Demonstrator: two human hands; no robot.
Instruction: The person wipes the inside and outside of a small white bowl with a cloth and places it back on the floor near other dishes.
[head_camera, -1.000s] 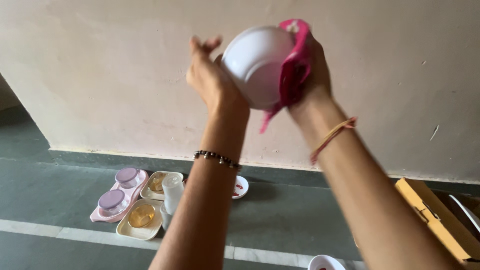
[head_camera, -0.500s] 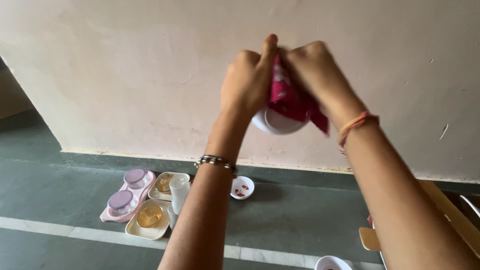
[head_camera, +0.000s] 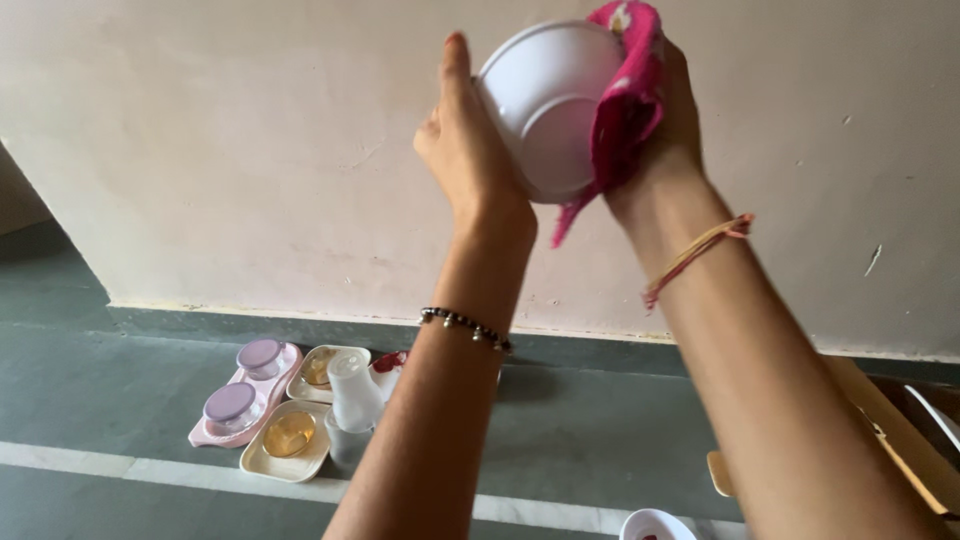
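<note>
I hold a white bowl (head_camera: 545, 100) up in front of the wall, its underside turned toward me. My left hand (head_camera: 468, 150) grips its left side, fingers along the rim. My right hand (head_camera: 668, 130) presses a pink cloth (head_camera: 625, 110) against the bowl's right side; the cloth's tail hangs down below the bowl. A dark bead bracelet circles my left wrist, a thread band my right.
On the grey floor at lower left stand a pink tray (head_camera: 242, 395) with two lilac-lidded jars, two cream trays (head_camera: 285, 445) with amber bowls, and clear cups (head_camera: 350, 392). A small white bowl (head_camera: 652, 524) lies at the bottom edge. A cardboard box (head_camera: 890, 435) sits at right.
The bowl has been turned from mouth-away, low between both hands, back up with its underside facing me. Both hands have risen, and the cloth has shifted to the bowl's right side.
</note>
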